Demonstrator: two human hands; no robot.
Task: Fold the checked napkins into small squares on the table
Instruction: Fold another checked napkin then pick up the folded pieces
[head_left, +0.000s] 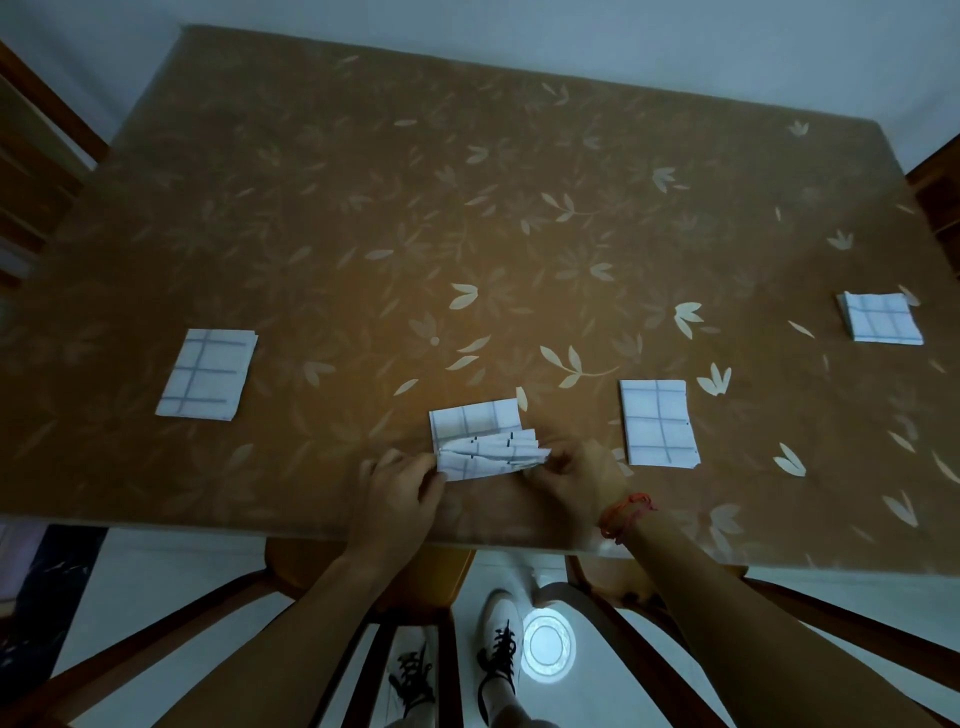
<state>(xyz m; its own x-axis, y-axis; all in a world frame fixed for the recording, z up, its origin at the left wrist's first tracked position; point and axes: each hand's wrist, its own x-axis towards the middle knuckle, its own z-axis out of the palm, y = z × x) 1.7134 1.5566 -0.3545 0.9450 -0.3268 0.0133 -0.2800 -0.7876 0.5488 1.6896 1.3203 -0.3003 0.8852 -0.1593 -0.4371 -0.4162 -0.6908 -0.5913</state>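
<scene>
A white napkin with grey checks (480, 439) lies near the table's front edge, its near part raised in several loose layers. My left hand (400, 491) pinches its left edge. My right hand (579, 475), with a red cord on the wrist, pinches its right edge. Three other checked napkins lie folded flat: one at the left (208, 374), one just right of my hands (658, 423), and one at the far right (879, 325).
The table (467, 208) has a brown cloth with a pale leaf print. Wooden chairs stand at the near edge (332, 613) and at both sides. Below the edge I see my feet in white shoes on a pale floor.
</scene>
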